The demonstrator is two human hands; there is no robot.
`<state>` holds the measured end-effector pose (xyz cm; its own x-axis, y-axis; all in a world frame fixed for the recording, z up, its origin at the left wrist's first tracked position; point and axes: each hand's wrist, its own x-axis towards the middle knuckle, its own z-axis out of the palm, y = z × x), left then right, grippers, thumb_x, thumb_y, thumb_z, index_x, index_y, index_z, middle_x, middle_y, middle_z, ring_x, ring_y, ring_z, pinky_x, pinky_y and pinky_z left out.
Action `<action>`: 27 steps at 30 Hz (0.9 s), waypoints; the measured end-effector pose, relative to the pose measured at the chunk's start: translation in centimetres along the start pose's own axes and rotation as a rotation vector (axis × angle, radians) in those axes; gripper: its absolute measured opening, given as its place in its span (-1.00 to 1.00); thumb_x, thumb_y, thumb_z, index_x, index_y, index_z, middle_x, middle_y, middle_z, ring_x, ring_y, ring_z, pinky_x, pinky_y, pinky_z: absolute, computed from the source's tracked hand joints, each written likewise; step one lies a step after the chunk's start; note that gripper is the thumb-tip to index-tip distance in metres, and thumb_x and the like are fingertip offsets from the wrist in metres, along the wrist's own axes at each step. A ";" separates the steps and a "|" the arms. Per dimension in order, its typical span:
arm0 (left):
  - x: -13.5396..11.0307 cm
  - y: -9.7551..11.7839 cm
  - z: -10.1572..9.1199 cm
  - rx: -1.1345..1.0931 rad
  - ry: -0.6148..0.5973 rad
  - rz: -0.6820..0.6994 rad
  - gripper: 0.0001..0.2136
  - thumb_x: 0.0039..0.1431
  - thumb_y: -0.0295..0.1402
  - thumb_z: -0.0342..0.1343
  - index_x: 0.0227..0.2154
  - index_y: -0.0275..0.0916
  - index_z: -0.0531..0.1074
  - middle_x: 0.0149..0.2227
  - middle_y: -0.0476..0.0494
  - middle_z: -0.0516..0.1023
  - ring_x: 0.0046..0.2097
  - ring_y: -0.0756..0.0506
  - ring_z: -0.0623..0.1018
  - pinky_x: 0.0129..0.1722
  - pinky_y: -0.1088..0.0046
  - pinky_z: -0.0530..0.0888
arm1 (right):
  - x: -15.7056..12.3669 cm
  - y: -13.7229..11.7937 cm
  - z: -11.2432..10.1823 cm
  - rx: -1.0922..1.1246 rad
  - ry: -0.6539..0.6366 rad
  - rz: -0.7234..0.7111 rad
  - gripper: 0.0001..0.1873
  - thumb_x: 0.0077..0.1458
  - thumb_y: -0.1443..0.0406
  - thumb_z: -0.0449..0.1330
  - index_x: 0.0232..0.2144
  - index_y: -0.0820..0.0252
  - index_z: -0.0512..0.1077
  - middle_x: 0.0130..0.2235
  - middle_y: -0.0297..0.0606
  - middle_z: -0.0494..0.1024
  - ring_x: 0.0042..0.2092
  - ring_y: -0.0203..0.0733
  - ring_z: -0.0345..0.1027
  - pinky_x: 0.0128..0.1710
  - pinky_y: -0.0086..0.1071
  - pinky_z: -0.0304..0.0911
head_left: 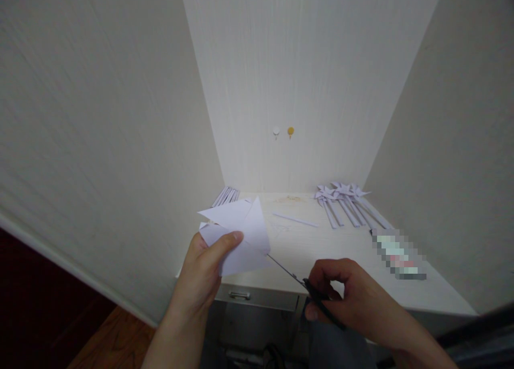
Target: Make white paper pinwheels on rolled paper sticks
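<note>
My left hand (212, 256) grips a white paper sheet (251, 227) with slits cut in from its corners, the thumb pressed on its face. In my right hand (347, 291) is a pair of scissors (295, 277) with black handles. Their blades point up and left, and the tips meet the sheet's lower right corner. Whether the blades are cutting there I cannot tell. Paper pinwheels (341, 192) on white paper sticks lie at the back right of the white desk (321, 251).
Several rolled paper sticks (227, 196) lie at the back left, and a single stick (295, 219) lies mid-desk. A blurred-out object (397, 255) rests on the right. Walls enclose three sides; two hooks (290, 131) are on the back wall. A drawer handle (240, 295) shows below.
</note>
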<state>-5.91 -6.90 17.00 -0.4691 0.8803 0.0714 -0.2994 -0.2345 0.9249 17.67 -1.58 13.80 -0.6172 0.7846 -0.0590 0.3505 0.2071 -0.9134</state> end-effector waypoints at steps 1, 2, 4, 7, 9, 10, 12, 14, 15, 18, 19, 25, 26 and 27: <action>0.0 0.0 0.0 0.002 -0.004 -0.002 -0.52 -0.15 -0.31 0.46 -0.09 -0.36 0.64 -0.32 -0.22 0.73 -0.28 -0.26 0.70 -0.29 0.34 0.61 | 0.0 0.1 0.0 -0.001 0.001 -0.001 -0.78 -0.15 0.24 0.43 -0.57 0.18 0.46 -0.59 -0.47 0.33 -0.46 -0.31 0.11 -0.46 -0.41 0.03; 0.0 0.0 -0.1 0.003 -0.007 -0.004 -0.52 -0.15 -0.31 0.46 -0.10 -0.36 0.64 -0.33 -0.22 0.73 -0.30 -0.26 0.70 -0.30 0.34 0.61 | 0.0 0.1 0.0 -0.003 0.003 -0.002 -0.78 -0.15 0.24 0.43 -0.57 0.18 0.46 -0.58 -0.46 0.34 -0.46 -0.31 0.12 -0.46 -0.41 0.03; 0.0 0.0 -0.1 0.004 -0.011 -0.009 -0.52 -0.15 -0.31 0.45 -0.09 -0.36 0.64 -0.34 -0.22 0.73 -0.31 -0.26 0.70 -0.32 0.34 0.61 | 0.0 0.2 0.1 -0.008 0.002 -0.003 -0.79 -0.15 0.24 0.43 -0.56 0.18 0.47 -0.58 -0.46 0.36 -0.46 -0.31 0.13 -0.46 -0.41 0.04; 0.0 0.0 -0.1 0.002 -0.011 -0.006 -0.49 -0.15 -0.31 0.46 -0.05 -0.36 0.63 -0.33 -0.22 0.73 -0.30 -0.27 0.70 -0.30 0.32 0.62 | 0.0 0.2 0.1 -0.023 0.006 -0.010 -0.80 -0.14 0.25 0.43 -0.55 0.18 0.49 -0.58 -0.45 0.37 -0.46 -0.30 0.15 -0.46 -0.41 0.05; 0.0 0.0 -0.1 0.007 -0.006 0.001 -0.48 -0.16 -0.31 0.46 -0.06 -0.36 0.63 -0.31 -0.23 0.74 -0.30 -0.26 0.70 -0.29 0.31 0.62 | 0.0 0.3 0.1 -0.036 0.015 -0.024 -0.80 -0.15 0.25 0.44 -0.56 0.18 0.49 -0.58 -0.45 0.37 -0.46 -0.30 0.15 -0.45 -0.41 0.05; 0.0 0.0 -0.1 0.009 -0.003 0.003 -0.48 -0.16 -0.31 0.46 -0.06 -0.35 0.63 -0.31 -0.23 0.74 -0.31 -0.26 0.70 -0.30 0.30 0.62 | 0.0 0.3 0.1 -0.040 0.020 -0.031 -0.80 -0.16 0.25 0.44 -0.56 0.18 0.49 -0.58 -0.45 0.37 -0.46 -0.30 0.14 -0.45 -0.41 0.05; 0.0 0.0 0.0 0.011 0.001 0.006 -0.48 -0.16 -0.31 0.45 -0.05 -0.35 0.63 -0.31 -0.22 0.74 -0.32 -0.26 0.70 -0.29 0.30 0.63 | 0.0 0.3 0.1 -0.043 0.025 -0.039 -0.79 -0.16 0.24 0.45 -0.56 0.18 0.49 -0.58 -0.45 0.36 -0.46 -0.30 0.13 -0.45 -0.41 0.04; 0.0 0.0 0.0 0.013 -0.001 0.004 -0.48 -0.15 -0.31 0.45 -0.04 -0.35 0.63 -0.32 -0.22 0.74 -0.31 -0.26 0.70 -0.29 0.30 0.62 | 0.0 0.3 0.1 -0.045 0.027 -0.035 -0.80 -0.16 0.24 0.44 -0.56 0.18 0.50 -0.57 -0.45 0.36 -0.45 -0.30 0.13 -0.45 -0.41 0.04; 0.0 0.0 0.0 0.013 -0.002 0.003 -0.48 -0.15 -0.32 0.45 -0.05 -0.35 0.63 -0.32 -0.22 0.74 -0.31 -0.26 0.70 -0.29 0.30 0.62 | -0.1 0.2 0.1 -0.048 0.028 -0.029 -0.80 -0.17 0.24 0.44 -0.56 0.18 0.50 -0.57 -0.45 0.36 -0.45 -0.30 0.13 -0.45 -0.41 0.04; 0.0 0.0 0.0 0.009 -0.004 0.005 -0.50 -0.14 -0.32 0.45 -0.06 -0.36 0.64 -0.30 -0.22 0.74 -0.30 -0.25 0.70 -0.29 0.32 0.62 | -0.1 0.2 0.1 -0.053 0.028 -0.014 -0.79 -0.17 0.25 0.45 -0.57 0.18 0.48 -0.57 -0.46 0.34 -0.45 -0.30 0.12 -0.45 -0.41 0.04; 0.0 0.0 0.1 0.008 -0.003 0.007 -0.50 -0.15 -0.32 0.45 -0.06 -0.36 0.64 -0.30 -0.22 0.74 -0.30 -0.25 0.70 -0.30 0.33 0.62 | -0.1 0.2 0.0 -0.051 0.025 -0.013 -0.78 -0.18 0.25 0.45 -0.57 0.18 0.48 -0.57 -0.46 0.34 -0.45 -0.30 0.12 -0.45 -0.41 0.04; 0.0 0.1 0.2 0.012 0.012 0.003 -0.49 -0.16 -0.32 0.46 -0.07 -0.36 0.64 -0.32 -0.22 0.74 -0.30 -0.26 0.71 -0.26 0.30 0.62 | 0.0 0.1 0.0 -0.055 0.014 -0.021 -0.78 -0.16 0.24 0.44 -0.57 0.18 0.46 -0.57 -0.46 0.35 -0.45 -0.30 0.12 -0.44 -0.40 0.04; 0.0 0.1 0.2 0.013 0.012 0.001 -0.49 -0.17 -0.32 0.46 -0.07 -0.36 0.64 -0.32 -0.22 0.74 -0.31 -0.26 0.70 -0.27 0.30 0.62 | 0.0 0.0 0.0 -0.057 0.015 -0.023 -0.78 -0.16 0.24 0.44 -0.57 0.18 0.46 -0.57 -0.46 0.35 -0.45 -0.30 0.12 -0.44 -0.40 0.03; 0.0 0.1 0.1 0.013 0.011 -0.001 -0.49 -0.17 -0.32 0.46 -0.07 -0.36 0.64 -0.33 -0.22 0.74 -0.32 -0.26 0.70 -0.28 0.30 0.62 | 0.0 0.0 0.1 -0.056 0.017 -0.024 -0.78 -0.15 0.24 0.44 -0.57 0.18 0.46 -0.57 -0.45 0.35 -0.45 -0.30 0.12 -0.44 -0.40 0.03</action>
<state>-5.79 -6.87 17.10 -0.4784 0.8756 0.0665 -0.2891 -0.2286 0.9296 17.65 -1.66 13.78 -0.6140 0.7888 -0.0296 0.3744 0.2579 -0.8907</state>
